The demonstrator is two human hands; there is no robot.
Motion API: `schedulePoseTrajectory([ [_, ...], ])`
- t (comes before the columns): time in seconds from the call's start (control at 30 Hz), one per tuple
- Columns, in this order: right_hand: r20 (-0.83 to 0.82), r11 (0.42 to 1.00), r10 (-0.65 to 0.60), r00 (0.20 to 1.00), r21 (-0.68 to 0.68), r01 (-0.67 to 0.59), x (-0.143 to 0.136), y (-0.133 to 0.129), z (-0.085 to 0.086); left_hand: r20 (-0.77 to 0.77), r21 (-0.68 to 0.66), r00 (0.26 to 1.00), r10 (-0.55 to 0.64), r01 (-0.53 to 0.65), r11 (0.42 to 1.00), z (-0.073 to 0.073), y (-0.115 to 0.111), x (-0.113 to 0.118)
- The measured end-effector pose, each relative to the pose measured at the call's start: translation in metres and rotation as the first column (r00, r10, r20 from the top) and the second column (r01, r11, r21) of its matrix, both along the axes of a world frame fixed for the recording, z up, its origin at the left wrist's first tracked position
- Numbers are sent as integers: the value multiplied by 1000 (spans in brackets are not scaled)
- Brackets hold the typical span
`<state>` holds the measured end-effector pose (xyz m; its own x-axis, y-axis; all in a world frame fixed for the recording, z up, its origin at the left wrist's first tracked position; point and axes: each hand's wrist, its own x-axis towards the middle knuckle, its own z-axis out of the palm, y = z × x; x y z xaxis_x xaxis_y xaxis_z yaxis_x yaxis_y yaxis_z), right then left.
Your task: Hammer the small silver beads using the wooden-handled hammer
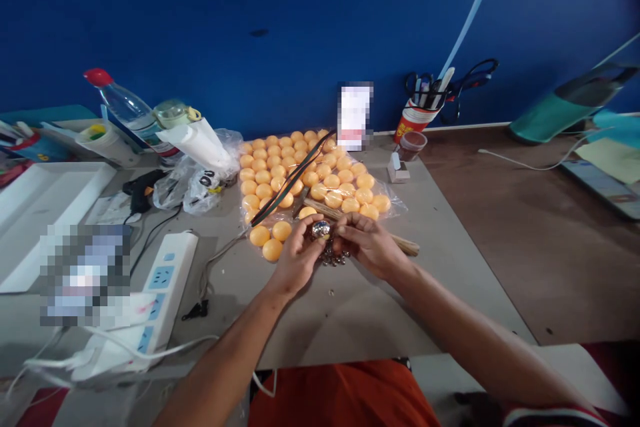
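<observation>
My left hand (303, 250) is closed around a shiny silver ball (321, 230), gripped between thumb and fingers. Close beside the ball, my right hand (364, 240) has its fingertips pinched together; whatever they hold is too small to tell. Several small shiny metal beads (336, 258) lie on the table just below both hands. Behind the hands, many orange balls (331, 181), like table tennis balls, sit in rows in clear plastic, with a few loose ones (273, 250) to the left. A brown wooden stick (406, 245) passes behind my right hand.
A dark strap (290, 180) lies across the orange balls. On the left are a power strip (167, 280) with white cables, a glue gun (143, 188), a white tray (55, 207) and a bottle (127, 107). A pen cup (417, 117) and small box (399, 170) stand back right.
</observation>
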<state>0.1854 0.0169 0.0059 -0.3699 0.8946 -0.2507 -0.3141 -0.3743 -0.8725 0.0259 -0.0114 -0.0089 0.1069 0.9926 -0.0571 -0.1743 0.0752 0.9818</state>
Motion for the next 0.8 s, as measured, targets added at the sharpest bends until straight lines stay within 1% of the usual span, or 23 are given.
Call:
schedulePoseTrajectory([
  [0.07,63,990,-55,996,130,46,7,5,-1,124,-65,992,-12,20,998,0,2,-1],
  [0.1,122,974,-106,987,215,78,12,8,-1,181,-90,983,-14,30,995,1,3,-1],
  [0.13,216,947,-155,964,311,83,16,11,-2,232,-114,973,-11,38,993,2,4,-2],
  [0.17,335,909,-217,917,411,65,20,13,-4,275,-136,961,0,39,990,3,4,-2],
  [0.2,446,854,-311,839,518,41,23,16,-6,311,-157,950,17,34,987,5,5,-3],
  [0.23,519,791,-393,759,612,-8,25,17,-8,337,-176,941,36,25,984,7,5,-3],
  [0.27,571,733,-442,692,674,-87,27,19,-10,353,-193,934,57,13,981,9,6,-3],
  [0.33,621,634,-497,606,737,-236,28,19,-14,369,-219,924,95,-12,976,11,7,-3],
  [0.37,639,597,-509,577,745,-298,28,19,-15,373,-232,921,110,-22,972,11,8,-3],
  [0.43,679,555,-524,515,730,-399,26,17,-15,379,-253,915,140,-43,967,12,10,-4],
  [0.5,729,536,-529,433,683,-496,25,14,-13,391,-259,906,164,-63,964,12,11,-5],
  [0.57,776,526,-534,335,615,-587,23,11,-8,404,-256,897,180,-77,964,12,12,-6],
  [0.63,806,531,-545,231,545,-649,22,8,-4,416,-258,889,191,-86,962,12,12,-7],
  [0.7,816,556,-562,133,492,-670,20,6,-2,435,-271,876,208,-93,958,12,12,-7],
  [0.73,817,567,-569,95,474,-674,19,6,-2,452,-282,865,220,-96,955,12,12,-7],
  [0.8,813,584,-580,43,452,-674,17,5,-3,500,-308,832,240,-88,947,13,12,-7],
])
